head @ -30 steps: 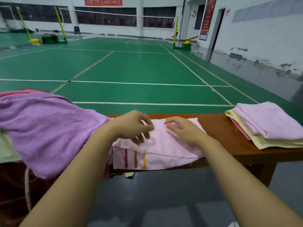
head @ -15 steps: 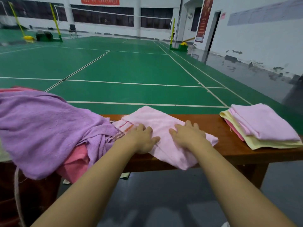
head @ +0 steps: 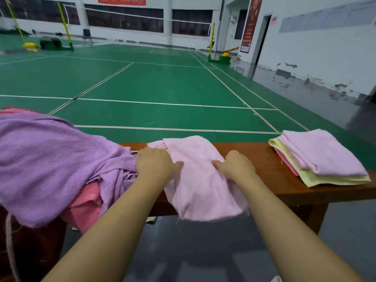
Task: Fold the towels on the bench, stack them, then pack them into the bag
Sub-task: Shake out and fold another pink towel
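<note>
Both hands [head: 195, 166] knuckles-up, thumbs inward, on the pink towel [head: 200, 192].

Green court floor [head: 142, 82] with white lines fills mid-frame. Yellow net posts [head: 65, 23] upper left and upper centre-right. Dark chair [head: 87, 36] upper left near far wall. Red banner [head: 121, 0] top centre. Doorway [head: 262, 39] upper right; white wall [head: 325, 53] scuffed at base.

three folded towels [head: 319, 159], one bench [head: 254, 153], two hands [head: 156, 163]
</note>
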Demonstrator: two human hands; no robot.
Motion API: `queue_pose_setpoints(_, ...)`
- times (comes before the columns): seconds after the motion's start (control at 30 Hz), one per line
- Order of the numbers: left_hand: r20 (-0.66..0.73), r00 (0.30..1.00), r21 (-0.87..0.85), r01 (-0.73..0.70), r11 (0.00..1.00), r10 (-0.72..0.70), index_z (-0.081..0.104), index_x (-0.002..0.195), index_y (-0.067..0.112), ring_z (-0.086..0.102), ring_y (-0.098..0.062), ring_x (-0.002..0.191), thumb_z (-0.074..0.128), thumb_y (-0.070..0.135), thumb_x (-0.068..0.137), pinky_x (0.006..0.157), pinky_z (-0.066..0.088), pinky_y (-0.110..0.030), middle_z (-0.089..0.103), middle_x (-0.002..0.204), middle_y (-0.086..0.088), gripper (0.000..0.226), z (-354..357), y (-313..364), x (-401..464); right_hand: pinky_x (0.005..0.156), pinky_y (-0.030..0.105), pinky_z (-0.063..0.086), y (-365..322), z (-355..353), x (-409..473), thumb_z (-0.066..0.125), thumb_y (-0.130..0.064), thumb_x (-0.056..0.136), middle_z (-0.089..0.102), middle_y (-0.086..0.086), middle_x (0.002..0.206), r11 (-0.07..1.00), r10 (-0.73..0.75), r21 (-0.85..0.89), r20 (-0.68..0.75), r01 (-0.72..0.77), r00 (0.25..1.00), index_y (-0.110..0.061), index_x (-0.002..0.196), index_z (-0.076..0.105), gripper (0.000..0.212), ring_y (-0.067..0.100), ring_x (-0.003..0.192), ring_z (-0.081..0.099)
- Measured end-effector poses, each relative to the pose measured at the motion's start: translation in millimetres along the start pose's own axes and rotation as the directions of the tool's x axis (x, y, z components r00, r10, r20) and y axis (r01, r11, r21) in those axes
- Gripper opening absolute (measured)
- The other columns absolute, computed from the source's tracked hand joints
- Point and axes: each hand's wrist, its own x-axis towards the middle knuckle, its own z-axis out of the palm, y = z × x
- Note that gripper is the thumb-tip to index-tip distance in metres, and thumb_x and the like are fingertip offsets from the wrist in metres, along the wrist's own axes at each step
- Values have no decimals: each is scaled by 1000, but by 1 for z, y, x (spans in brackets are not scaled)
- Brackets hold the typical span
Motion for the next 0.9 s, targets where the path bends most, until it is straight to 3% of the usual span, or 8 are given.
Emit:
queue_pose_setpoints(0.07, 47, 998, -15, -31, 999, 32, 67, 116, 15, 55, -33, 118, 43, 75, 89, 93, 43, -39, 64, 125, -13, 70, 4, 2, -1, 51, 28, 37, -1, 2, 2, 64, -53, 91, 61, 4, 70, 998, -4, 70, 15, 3, 1000, -11, 75, 57, 46, 23, 60, 56)
queue_pose_setpoints(0.17, 125, 987, -197, -77, 977, 103, 65, 110, 12, 57, -37, 115, 50, 51, 95, 92, 45, -40, 64, 125, -16, 44, 8, 11, 0, 50, 28, 33, -1, 3, 3, 70, -47, 87, 47, 2, 56, 985, -12, 172, 47, 4, 999, -13, 61, 48, 48, 23, 52, 45)
queue_pose_setpoints(0.3, 118, 987, -303, -68, 951, 108, 54, 123, 8, 51, -40, 121, 45, 32, 102, 97, 42, -42, 55, 132, -21, 34, 2, 19, -7, 55, 31, 35, 3, -1, 0, 73, -41, 86, 54, 2, 66, 935, -42, 352, -22, 47, 999, -14, 69, 53, 37, 22, 61, 48)
queue_pose_setpoints(0.4, 92, 990, -421, -59, 905, 107, 42, 135, -1, 47, -42, 125, 36, 17, 107, 102, 39, -44, 47, 137, -25, 34, -11, 21, -15, 66, 36, 50, 7, 2, 1, 77, -40, 84, 67, -1, 77, 792, -39, 607, -68, 72, 997, -13, 78, 64, 30, 24, 73, 63)
queue_pose_setpoints(0.47, 84, 993, -595, -14, 803, 80, 35, 136, -4, 54, -41, 117, 36, 15, 108, 90, 40, -41, 53, 132, -27, 34, -17, 20, -13, 78, 43, 57, 8, 4, 1, 80, -40, 82, 72, 0, 90, 675, 5, 733, -119, 84, 993, -13, 92, 68, 32, 26, 88, 70)
queue_pose_setpoints(0.57, 111, 993, -803, 72, 591, 30, 34, 131, 0, 51, -30, 91, 37, 21, 109, 75, 34, -35, 56, 109, -19, 31, -23, 19, -12, 82, 34, 48, 7, -3, -4, 81, -39, 83, 61, -8, 102, 627, 39, 766, -215, 144, 976, -18, 111, 57, 42, 20, 100, 61)
queue_pose_setpoints(0.73, -2, 988, -949, 48, 312, -157, 39, 126, 16, 54, -28, 102, 49, 32, 104, 87, 39, -37, 56, 109, -6, 29, -19, 16, -14, 93, 30, 46, 6, -7, -15, 83, -38, 81, 55, -7, 120, 522, 7, 809, -323, 271, 947, -27, 133, 53, 61, 12, 114, 53)
queue_pose_setpoints(0.9, -286, 914, -837, -90, 540, -290, 49, 126, 38, 52, -16, 105, 53, 47, 99, 107, 20, -46, 57, 91, 9, 28, -23, 12, -13, 80, 13, 52, -1, -16, -26, 83, -34, 82, 70, -15, 108, 422, -46, 782, -487, 459, 872, -23, 113, 71, 35, -1, 94, 65)
